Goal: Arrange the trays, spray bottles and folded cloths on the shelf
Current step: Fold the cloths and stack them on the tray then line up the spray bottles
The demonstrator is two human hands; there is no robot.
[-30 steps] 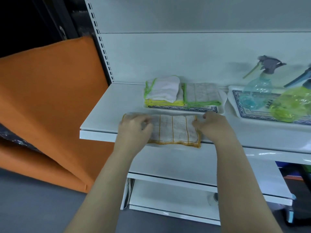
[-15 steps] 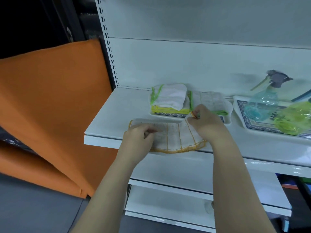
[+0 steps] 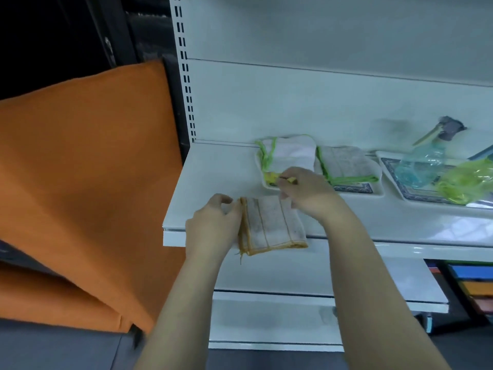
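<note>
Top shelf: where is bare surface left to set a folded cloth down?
Bare: the white metal shelf's left end, between the slotted upright and the white, blue-patterned tray of cloths; also the front strip before the matching bottle tray. Crowded: back right, trays close together, and mid-front around the orange-edged cloth.

Orange-edged cloth (image 3: 269, 222) folded in half, narrower than before. Right hand (image 3: 306, 190) shifted to its far right corner; left hand (image 3: 213, 225) moved to pinch stacked left edges.
</note>
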